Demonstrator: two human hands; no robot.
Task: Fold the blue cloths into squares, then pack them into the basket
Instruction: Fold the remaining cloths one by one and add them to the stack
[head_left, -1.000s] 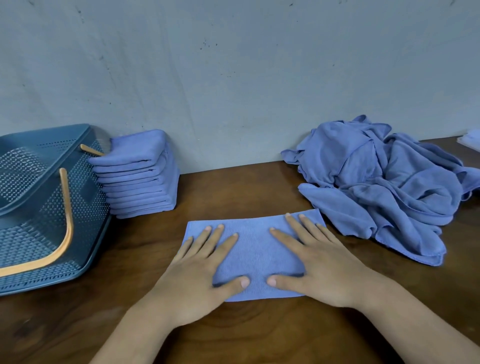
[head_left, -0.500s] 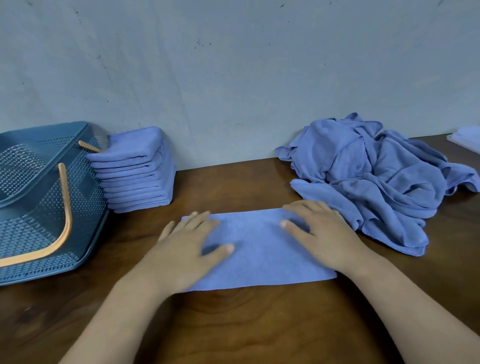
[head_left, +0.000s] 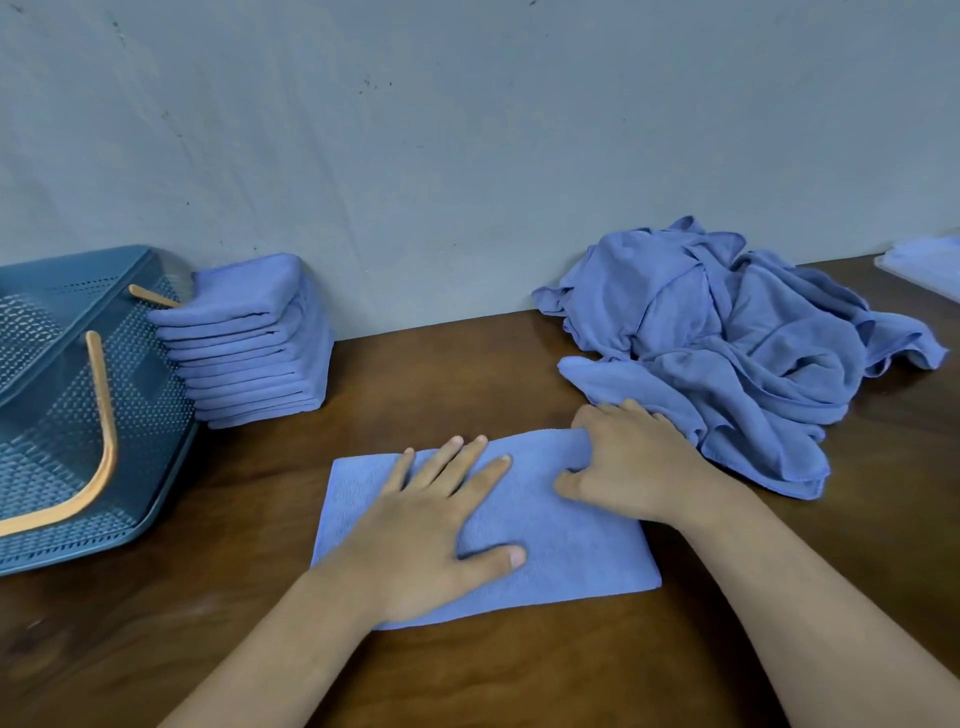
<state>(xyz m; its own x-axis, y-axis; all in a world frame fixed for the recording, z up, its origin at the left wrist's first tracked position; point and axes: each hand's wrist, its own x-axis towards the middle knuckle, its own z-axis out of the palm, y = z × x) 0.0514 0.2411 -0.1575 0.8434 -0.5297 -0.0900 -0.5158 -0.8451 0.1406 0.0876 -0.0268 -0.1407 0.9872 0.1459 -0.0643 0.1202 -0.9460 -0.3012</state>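
Observation:
A blue cloth (head_left: 571, 551), folded to a rectangle, lies flat on the wooden table (head_left: 441, 374) in front of me. My left hand (head_left: 431, 525) presses flat on its left half with fingers spread. My right hand (head_left: 628, 462) curls its fingers over the cloth's far right corner and pinches it against the thumb. A stack of several folded blue cloths (head_left: 254, 338) stands against the wall at the left. Beside it a teal perforated basket (head_left: 57, 415) with orange handles sits tilted at the far left. A heap of unfolded blue cloths (head_left: 727, 343) lies at the right.
A grey wall (head_left: 467, 156) closes off the back of the table. A pale blue flat item (head_left: 924, 265) shows at the far right edge. Bare wood lies between the stack and the heap.
My right hand has gone from lying flat to curling around the cloth's far right corner. My left hand has shifted onto the cloth's left half, fingers flat.

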